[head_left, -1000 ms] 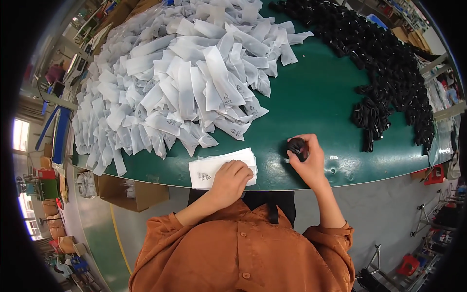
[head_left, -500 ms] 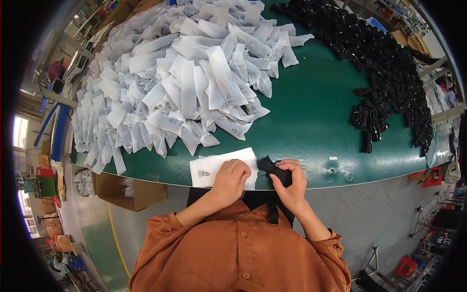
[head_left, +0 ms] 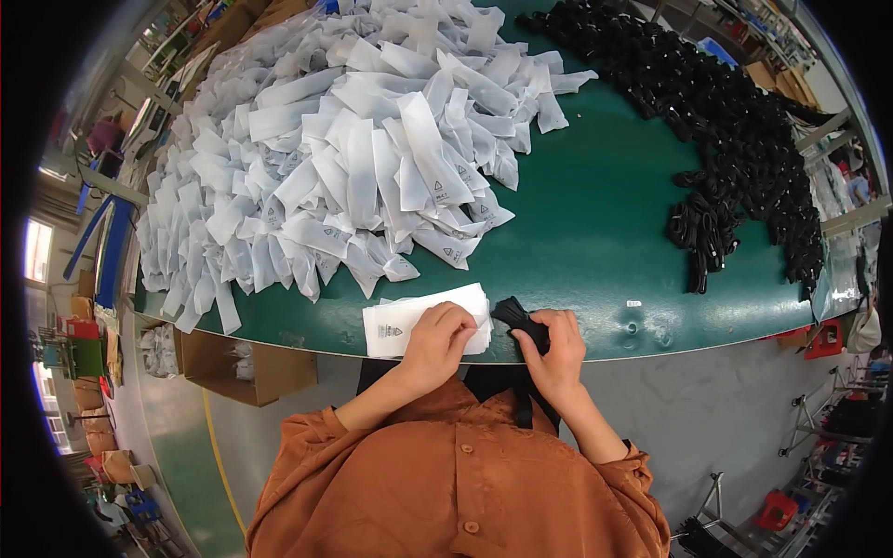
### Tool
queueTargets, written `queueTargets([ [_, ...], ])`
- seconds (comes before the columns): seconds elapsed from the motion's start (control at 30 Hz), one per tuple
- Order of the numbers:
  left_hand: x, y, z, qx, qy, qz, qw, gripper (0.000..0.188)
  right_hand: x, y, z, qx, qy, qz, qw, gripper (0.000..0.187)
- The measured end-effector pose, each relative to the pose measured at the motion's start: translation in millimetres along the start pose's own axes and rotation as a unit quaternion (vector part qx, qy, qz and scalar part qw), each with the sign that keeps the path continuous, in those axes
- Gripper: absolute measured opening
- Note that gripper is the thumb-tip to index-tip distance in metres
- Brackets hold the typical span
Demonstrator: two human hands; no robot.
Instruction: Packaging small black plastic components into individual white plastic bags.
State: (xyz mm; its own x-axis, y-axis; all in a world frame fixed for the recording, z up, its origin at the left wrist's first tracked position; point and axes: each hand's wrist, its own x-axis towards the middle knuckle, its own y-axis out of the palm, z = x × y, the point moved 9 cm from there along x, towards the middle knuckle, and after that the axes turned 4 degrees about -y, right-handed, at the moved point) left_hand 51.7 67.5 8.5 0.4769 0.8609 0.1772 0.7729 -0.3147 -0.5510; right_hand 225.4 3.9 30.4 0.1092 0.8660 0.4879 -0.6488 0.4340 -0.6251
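A stack of flat white plastic bags (head_left: 398, 324) with small dark print lies at the table's front edge. My left hand (head_left: 435, 344) rests over its right part, thumb and fingers pinched together at the open-looking right edge of the top bag. Just right of the stack, my right hand (head_left: 556, 353) is closed around a folded black cable bundle (head_left: 517, 314). The bundle's far end sticks out past the fingers toward the bags, apart from them. The rest of it is hidden in my palm.
A large heap of filled white bags (head_left: 335, 158) covers the left of the green table (head_left: 595, 186). Bundled black cables (head_left: 726, 177) are piled along the right. A small white label (head_left: 634, 304) lies near the front edge. Below left stands a cardboard box (head_left: 279, 365).
My right fingers have shifted slightly on the cable bundle, and its far end has tilted a little. The left hand stays almost where it was at the bag stack.
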Motion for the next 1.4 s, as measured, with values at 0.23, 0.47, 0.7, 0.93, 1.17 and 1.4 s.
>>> queueTargets([
  [0.23,1,-4,13,-0.092,-0.082,0.003,0.992,0.009,7,-8,40,-0.043,-0.123,0.013,0.991,0.032],
  [0.47,7,-5,-21,-0.078,0.074,0.049,0.993,0.014,4,10,21,0.092,-0.066,0.121,0.986,0.024],
  [0.7,9,-15,-52,-0.025,0.186,0.062,0.98,0.02,-37,47,-23,0.472,0.394,0.118,0.779,0.026],
  [0.93,17,-12,-17,-0.126,-0.007,0.091,0.988,0.01,7,-3,51,0.052,-0.17,0.038,0.983,0.028],
  [1.17,21,-12,-33,-0.079,0.059,0.116,0.988,0.008,23,2,50,-0.013,-0.214,0.025,0.976,0.045],
  [1.4,27,-14,-16,-0.313,-0.079,0.118,0.939,0.011,29,-9,42,0.205,-0.106,-0.06,0.971,0.051],
])
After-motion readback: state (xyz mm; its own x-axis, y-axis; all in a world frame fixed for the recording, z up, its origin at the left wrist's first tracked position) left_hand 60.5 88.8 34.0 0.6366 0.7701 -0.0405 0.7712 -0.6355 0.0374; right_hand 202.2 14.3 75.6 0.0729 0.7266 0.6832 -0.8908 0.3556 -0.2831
